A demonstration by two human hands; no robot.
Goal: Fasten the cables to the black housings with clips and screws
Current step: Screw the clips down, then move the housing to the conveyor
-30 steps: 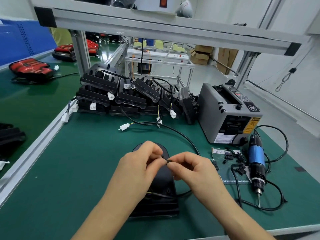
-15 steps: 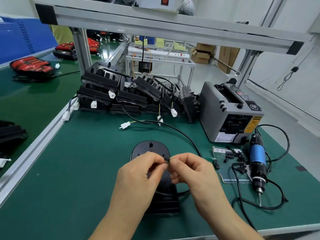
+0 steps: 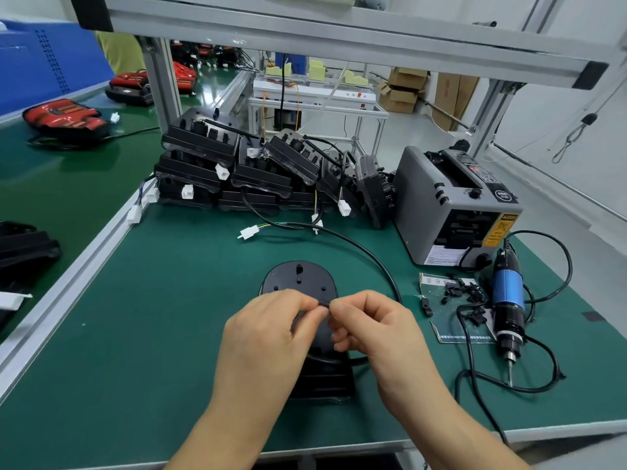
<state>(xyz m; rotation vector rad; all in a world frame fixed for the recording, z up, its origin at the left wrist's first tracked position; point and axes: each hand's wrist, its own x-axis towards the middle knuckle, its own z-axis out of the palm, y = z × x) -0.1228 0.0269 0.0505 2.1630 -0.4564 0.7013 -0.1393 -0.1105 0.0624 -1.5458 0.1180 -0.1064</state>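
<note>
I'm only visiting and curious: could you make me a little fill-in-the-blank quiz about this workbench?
1. The left hand and right hand pinch a small black piece just above the black ____ lying on the mat.
2. The electric screwdriver to the right of the hands has a ____ middle section.
3. The long black cable ends in a ____ connector.
4. The table mat is ____.

Missing words: housing; blue; white; green.
</note>
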